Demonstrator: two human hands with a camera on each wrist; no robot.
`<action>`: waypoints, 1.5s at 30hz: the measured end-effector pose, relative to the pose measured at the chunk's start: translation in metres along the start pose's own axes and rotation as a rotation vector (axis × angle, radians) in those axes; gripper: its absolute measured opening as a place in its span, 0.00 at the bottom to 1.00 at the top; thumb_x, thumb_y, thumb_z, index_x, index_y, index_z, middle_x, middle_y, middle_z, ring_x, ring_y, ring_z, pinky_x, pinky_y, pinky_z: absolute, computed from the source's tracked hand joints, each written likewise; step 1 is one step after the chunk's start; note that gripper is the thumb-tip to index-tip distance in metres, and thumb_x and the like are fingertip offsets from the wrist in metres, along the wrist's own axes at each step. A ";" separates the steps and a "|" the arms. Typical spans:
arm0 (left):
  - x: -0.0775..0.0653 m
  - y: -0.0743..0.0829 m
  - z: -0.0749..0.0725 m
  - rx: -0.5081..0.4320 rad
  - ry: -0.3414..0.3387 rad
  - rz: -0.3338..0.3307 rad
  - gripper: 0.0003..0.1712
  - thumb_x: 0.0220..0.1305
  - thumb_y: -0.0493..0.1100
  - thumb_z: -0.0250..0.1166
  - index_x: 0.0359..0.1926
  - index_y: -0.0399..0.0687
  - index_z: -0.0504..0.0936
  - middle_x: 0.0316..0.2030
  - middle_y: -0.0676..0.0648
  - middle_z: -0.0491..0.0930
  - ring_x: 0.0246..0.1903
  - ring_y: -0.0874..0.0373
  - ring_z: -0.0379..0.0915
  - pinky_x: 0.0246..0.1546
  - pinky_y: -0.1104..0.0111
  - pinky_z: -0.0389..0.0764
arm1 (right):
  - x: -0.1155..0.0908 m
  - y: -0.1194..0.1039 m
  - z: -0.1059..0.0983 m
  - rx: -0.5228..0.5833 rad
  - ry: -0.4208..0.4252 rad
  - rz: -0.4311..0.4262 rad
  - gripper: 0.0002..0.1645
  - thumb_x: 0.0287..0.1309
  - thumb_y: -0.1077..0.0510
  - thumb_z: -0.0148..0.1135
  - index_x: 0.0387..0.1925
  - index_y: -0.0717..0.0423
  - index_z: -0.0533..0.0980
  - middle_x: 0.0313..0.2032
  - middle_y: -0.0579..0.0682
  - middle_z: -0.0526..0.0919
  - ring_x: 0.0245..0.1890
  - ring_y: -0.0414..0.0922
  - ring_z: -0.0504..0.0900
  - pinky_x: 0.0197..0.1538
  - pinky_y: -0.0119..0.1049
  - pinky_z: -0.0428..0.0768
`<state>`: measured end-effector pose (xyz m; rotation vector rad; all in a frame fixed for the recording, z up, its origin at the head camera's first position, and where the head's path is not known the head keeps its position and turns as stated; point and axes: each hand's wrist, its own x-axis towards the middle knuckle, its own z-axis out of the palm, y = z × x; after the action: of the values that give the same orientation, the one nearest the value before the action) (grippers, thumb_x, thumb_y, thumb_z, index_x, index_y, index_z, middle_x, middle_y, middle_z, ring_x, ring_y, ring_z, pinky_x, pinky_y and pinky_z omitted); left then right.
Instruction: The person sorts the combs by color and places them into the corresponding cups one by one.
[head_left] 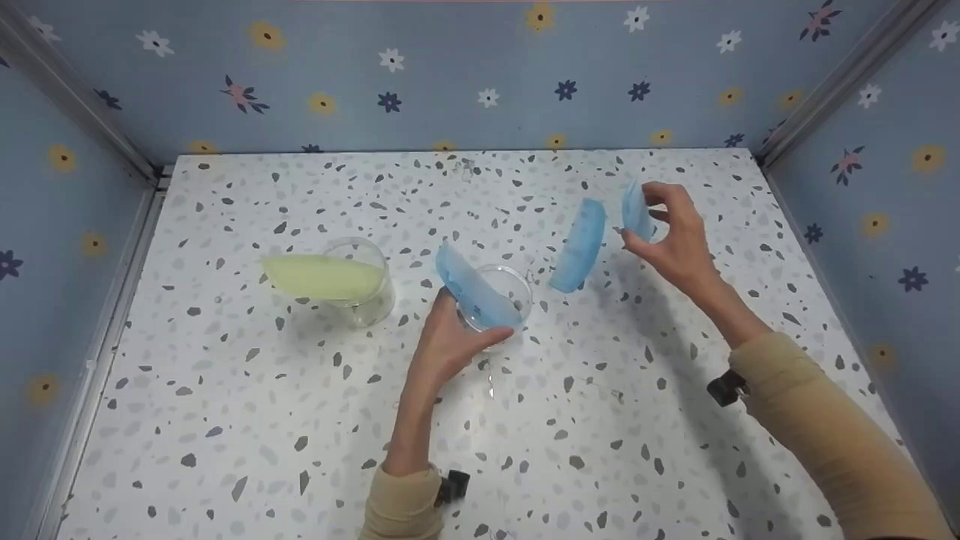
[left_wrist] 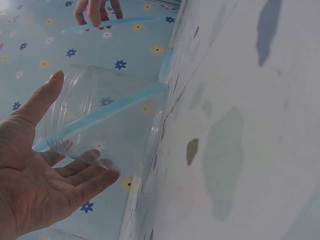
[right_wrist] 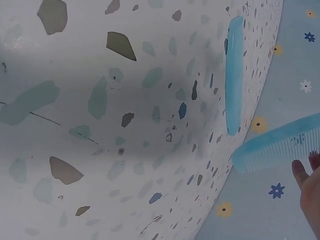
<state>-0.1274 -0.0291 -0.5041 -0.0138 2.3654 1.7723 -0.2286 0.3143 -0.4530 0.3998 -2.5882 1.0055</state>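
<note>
My left hand is round a clear plastic jar, thumb at its rim and fingers along its side. A light blue comb stands slanted inside that jar; in the left wrist view its lower end reaches the jar's bottom. Up at the right, my right hand pinches another blue comb above the table, its teeth showing in the right wrist view. Between the hands a third blue comb lies on the table.
On the left, a second clear jar holds a yellow-green comb that leans out over its rim to the left. Blue flowered panels wall the speckled white table at the back and both sides.
</note>
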 end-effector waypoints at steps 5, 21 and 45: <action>0.000 -0.001 0.001 -0.006 0.001 0.003 0.64 0.45 0.51 0.85 0.78 0.49 0.58 0.72 0.43 0.69 0.74 0.47 0.64 0.77 0.52 0.65 | 0.001 -0.007 0.001 0.047 0.044 -0.010 0.37 0.55 0.60 0.73 0.66 0.57 0.70 0.57 0.57 0.77 0.57 0.48 0.79 0.62 0.57 0.83; -0.001 -0.001 0.001 -0.001 -0.002 0.001 0.63 0.46 0.51 0.84 0.78 0.48 0.58 0.72 0.43 0.69 0.73 0.46 0.65 0.77 0.52 0.65 | 0.008 -0.046 0.006 0.193 0.074 -0.008 0.37 0.54 0.62 0.73 0.66 0.55 0.70 0.53 0.53 0.80 0.54 0.42 0.80 0.61 0.47 0.85; -0.001 0.000 0.001 0.001 -0.005 0.012 0.64 0.47 0.52 0.84 0.79 0.50 0.56 0.73 0.44 0.68 0.75 0.47 0.63 0.78 0.53 0.64 | 0.017 -0.100 0.016 0.404 0.080 -0.124 0.34 0.56 0.63 0.70 0.65 0.57 0.70 0.52 0.54 0.79 0.54 0.47 0.81 0.59 0.40 0.86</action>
<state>-0.1266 -0.0287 -0.5041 0.0049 2.3683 1.7738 -0.2104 0.2297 -0.3976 0.5967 -2.2513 1.4664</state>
